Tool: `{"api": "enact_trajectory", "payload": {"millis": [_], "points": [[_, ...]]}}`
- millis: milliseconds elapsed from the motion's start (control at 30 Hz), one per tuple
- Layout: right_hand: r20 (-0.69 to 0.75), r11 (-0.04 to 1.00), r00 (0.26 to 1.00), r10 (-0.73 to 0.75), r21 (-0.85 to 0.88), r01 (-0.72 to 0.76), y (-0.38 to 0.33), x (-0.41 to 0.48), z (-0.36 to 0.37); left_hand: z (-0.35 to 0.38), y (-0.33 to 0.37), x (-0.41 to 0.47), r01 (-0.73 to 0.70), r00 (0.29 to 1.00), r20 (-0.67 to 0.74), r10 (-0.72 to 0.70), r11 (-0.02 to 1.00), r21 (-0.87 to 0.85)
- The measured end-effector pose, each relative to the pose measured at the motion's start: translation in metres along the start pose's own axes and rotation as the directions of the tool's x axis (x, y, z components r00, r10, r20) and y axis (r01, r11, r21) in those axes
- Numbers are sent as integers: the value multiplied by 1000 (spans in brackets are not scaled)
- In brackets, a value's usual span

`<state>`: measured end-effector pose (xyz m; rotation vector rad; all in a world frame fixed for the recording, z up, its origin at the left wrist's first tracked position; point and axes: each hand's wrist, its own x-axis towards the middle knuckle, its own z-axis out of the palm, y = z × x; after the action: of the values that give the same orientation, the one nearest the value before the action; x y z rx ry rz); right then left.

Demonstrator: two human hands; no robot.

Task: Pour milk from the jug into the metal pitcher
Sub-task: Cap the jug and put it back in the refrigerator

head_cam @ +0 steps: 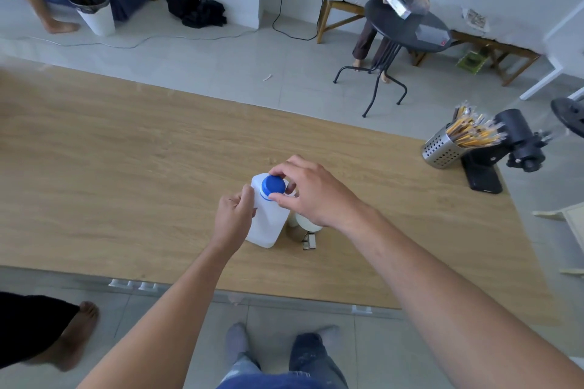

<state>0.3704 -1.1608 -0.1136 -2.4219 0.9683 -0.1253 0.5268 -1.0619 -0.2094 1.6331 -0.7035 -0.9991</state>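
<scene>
A white, translucent plastic jug (268,218) with a squared body and rounded corners stands upright near the middle of a long table (126,167) surfaced in pale wood-grain laminate. The left hand (234,218) is wrapped around the jug's left side, thumb pressed to the shoulder, steadying it. The right hand (311,191) reaches over from the right, its fingertips (275,171) and thumb pinched around the round blue cap (272,185), which sits on the jug's neck; a blue ring shows beneath it.

Just to the right of the jug, mostly hidden under the right wrist, stands the metal pitcher (305,224): only a pale rounded rim and a strip of its wall show, with a small metallic handle (309,241) sticking out toward the near edge. Whether it touches the jug cannot be told.

Toward the table's far right corner a perforated steel cup (441,150), cylindrical and shiny, holds a bundle of yellow pencils (474,131). Beside it a matte black clamp-mounted device (512,142) rests on a flat black base.

Beyond the table lies a glossy tiled floor, with a round black table (401,31) on thin curved metal legs and a white bin (94,11) lined with a dark bag.
</scene>
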Motion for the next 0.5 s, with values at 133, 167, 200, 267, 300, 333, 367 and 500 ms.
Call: {"api": "enact_trajectory", "payload": {"millis": [133,167,200,267,300,333,367,500], "points": [[60,990,996,-67,-120,74,-3,8,-3,-6,-2,6,13,997,74,-14,1000,13],[78,987,994,-78,-135,88,-4,10,-4,-7,-1,7,14,996,94,-15,1000,8],[97,983,991,-90,-151,104,-4,11,-6,-9,0,9,13,994,111,-13,1000,7],[139,974,983,-118,-178,143,-4,14,-10,-12,3,12,5,991,136,-8,1000,20],[161,970,978,-131,-184,160,-6,14,-13,-13,4,13,-2,989,151,-2,1000,27],[179,967,974,-140,-187,173,-7,15,-16,-15,5,15,-5,986,168,-1,999,33],[194,965,971,-143,-192,181,-8,16,-18,-16,6,16,-5,983,184,-3,999,39],[234,946,960,-155,-244,212,-14,18,-22,-20,7,19,-4,977,211,-10,998,66]]}}
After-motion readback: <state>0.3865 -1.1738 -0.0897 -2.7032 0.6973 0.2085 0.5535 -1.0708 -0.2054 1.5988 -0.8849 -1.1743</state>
